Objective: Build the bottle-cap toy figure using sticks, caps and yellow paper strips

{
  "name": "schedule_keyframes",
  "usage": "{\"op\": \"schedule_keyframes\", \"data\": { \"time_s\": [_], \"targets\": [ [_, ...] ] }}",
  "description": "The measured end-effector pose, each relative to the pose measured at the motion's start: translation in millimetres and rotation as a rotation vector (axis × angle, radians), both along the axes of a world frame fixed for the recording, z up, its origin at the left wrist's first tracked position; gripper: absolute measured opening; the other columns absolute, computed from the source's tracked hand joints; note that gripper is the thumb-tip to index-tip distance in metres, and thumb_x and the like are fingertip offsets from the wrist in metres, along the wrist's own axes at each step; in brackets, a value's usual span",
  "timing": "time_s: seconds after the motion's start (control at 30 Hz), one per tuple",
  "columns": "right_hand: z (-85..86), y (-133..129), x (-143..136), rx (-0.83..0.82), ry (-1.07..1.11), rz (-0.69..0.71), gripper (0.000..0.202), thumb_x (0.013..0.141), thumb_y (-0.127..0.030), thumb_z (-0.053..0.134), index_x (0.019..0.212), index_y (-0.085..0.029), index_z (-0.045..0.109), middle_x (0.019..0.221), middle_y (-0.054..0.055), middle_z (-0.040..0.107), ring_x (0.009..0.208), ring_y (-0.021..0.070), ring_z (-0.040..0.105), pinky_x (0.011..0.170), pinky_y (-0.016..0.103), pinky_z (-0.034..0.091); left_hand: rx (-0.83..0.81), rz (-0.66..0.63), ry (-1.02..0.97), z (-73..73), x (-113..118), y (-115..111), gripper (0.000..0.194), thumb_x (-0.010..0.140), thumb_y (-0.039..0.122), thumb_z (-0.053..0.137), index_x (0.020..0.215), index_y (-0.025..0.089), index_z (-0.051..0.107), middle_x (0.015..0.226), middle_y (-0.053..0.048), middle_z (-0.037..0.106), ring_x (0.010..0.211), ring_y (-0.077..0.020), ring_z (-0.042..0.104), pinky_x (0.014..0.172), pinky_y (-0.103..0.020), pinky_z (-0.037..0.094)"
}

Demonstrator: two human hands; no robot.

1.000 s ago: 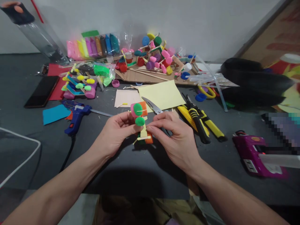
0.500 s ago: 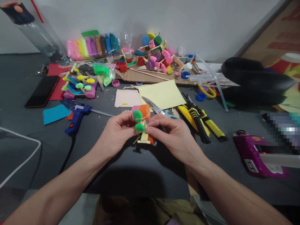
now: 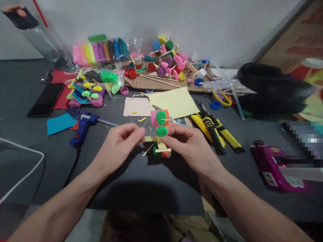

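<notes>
A small craft model (image 3: 160, 131) of coloured bottle caps and sticks, with two green discs, a pink and an orange cap on top, stands on the dark table. My right hand (image 3: 189, 148) pinches it at its middle. My left hand (image 3: 120, 145) is just left of it, thumb and forefinger pinching the end of a pale yellow strip (image 3: 148, 138) that sticks out of the model to the left. Scissors (image 3: 166, 116) lie partly hidden behind the model.
A blue glue gun (image 3: 81, 125) lies left, a yellow paper sheet (image 3: 174, 102) behind the model, yellow-black cutters (image 3: 214, 129) right, and a purple glue gun (image 3: 276, 164) far right. Clay packs (image 3: 101, 51), finished cap models (image 3: 85, 92) and a phone (image 3: 45, 99) fill the back.
The model has shifted to the right with my right hand and turned its green discs toward me. My left hand let go of the caps and now pinches the strip.
</notes>
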State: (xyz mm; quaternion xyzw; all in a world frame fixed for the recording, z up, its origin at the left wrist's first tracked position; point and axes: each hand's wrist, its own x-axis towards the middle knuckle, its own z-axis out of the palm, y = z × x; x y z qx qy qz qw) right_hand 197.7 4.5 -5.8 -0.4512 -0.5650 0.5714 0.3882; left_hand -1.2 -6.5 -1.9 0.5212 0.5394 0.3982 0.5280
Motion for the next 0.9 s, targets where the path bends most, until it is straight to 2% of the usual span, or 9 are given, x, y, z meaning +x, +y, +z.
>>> {"op": "schedule_keyframes", "data": {
  "time_s": [0.1,0.2,0.3,0.37,0.47,0.67,0.8,0.9],
  "targets": [
    [0.3,0.8,1.2,-0.003,0.017,-0.018,0.019,0.082,-0.035,0.076,0.07,-0.022,0.071,0.079,0.0,0.065,0.076,0.0148,0.057,0.072,0.027,0.048,-0.136,-0.201,0.064,4.7,0.5,-2.7,0.042,0.093,0.045,0.063,0.061,0.018,0.064,0.054,0.005,0.04,0.05,-0.0102,0.029,0.049,-0.026,0.022],
    [0.1,1.2,1.9,0.014,0.029,-0.043,0.02,0.081,-0.037,0.077,0.07,-0.022,0.072,0.08,0.0,0.066,0.078,0.0151,0.058,0.075,0.028,0.049,-0.253,-0.26,-0.016,3.7,0.6,-2.5,0.041,0.09,0.05,0.066,0.064,0.018,0.065,0.053,0.006,0.036,0.049,-0.0097,0.025,0.048,-0.026,0.017],
    [0.2,0.6,1.8,0.019,0.026,-0.046,0.021,0.081,-0.039,0.078,0.071,-0.022,0.073,0.082,0.001,0.067,0.081,0.0164,0.059,0.078,0.03,0.05,-0.301,-0.225,-0.177,-2.4,0.8,-0.5,0.027,0.083,0.046,0.076,0.086,0.019,0.076,0.058,0.006,0.042,0.05,-0.0081,0.024,0.047,-0.024,0.015],
    [0.4,-0.2,1.1,0.011,0.031,-0.046,0.021,0.082,-0.039,0.078,0.071,-0.022,0.073,0.082,0.001,0.067,0.08,0.0161,0.059,0.078,0.03,0.05,-0.306,-0.165,-0.306,-7.0,2.0,0.8,0.027,0.079,0.04,0.082,0.097,0.021,0.079,0.065,0.005,0.05,0.051,-0.0064,0.025,0.047,-0.023,0.016],
    [0.1,-1.3,-0.1,-0.008,0.064,-0.047,0.021,0.08,-0.04,0.08,0.072,-0.022,0.073,0.08,-0.001,0.066,0.076,0.0145,0.058,0.074,0.029,0.05,-0.322,-0.093,-0.422,-11.4,5.2,1.3,0.025,0.073,0.033,0.087,0.093,0.02,0.079,0.068,0.005,0.055,0.05,-0.0046,0.028,0.047,-0.021,0.018],
    [-1.6,-1.6,-1.3,-0.024,0.058,-0.036,0.021,0.081,-0.041,0.079,0.073,-0.022,0.073,0.082,0.001,0.069,0.078,0.0156,0.06,0.075,0.029,0.051,-0.304,-0.049,-0.403,-11.0,9.7,-1.2,0.023,0.07,0.033,0.089,0.084,0.018,0.077,0.069,0.004,0.063,0.051,-0.0052,0.036,0.048,-0.021,0.023],
    [-2.1,-1.3,-1.3,-0.018,0.047,-0.045,0.02,0.079,-0.04,0.08,0.072,-0.023,0.072,0.081,-0.001,0.068,0.077,0.0151,0.06,0.076,0.029,0.05,-0.188,-0.015,-0.348,-10.1,10.2,-3.1,0.014,0.078,0.03,0.083,0.08,0.019,0.075,0.069,0.004,0.065,0.056,-0.0077,0.047,0.054,-0.021,0.037],
    [-2.7,-1.6,-1.7,-0.025,0.056,-0.042,0.02,0.08,-0.039,0.08,0.072,-0.022,0.072,0.08,0.0,0.067,0.076,0.0149,0.059,0.074,0.029,0.049,-0.113,-0.041,-0.301,-9.8,9.8,-3.1,0.01,0.081,0.028,0.082,0.084,0.02,0.077,0.078,0.003,0.07,0.069,-0.0103,0.059,0.067,-0.02,0.047]
  ]
}}
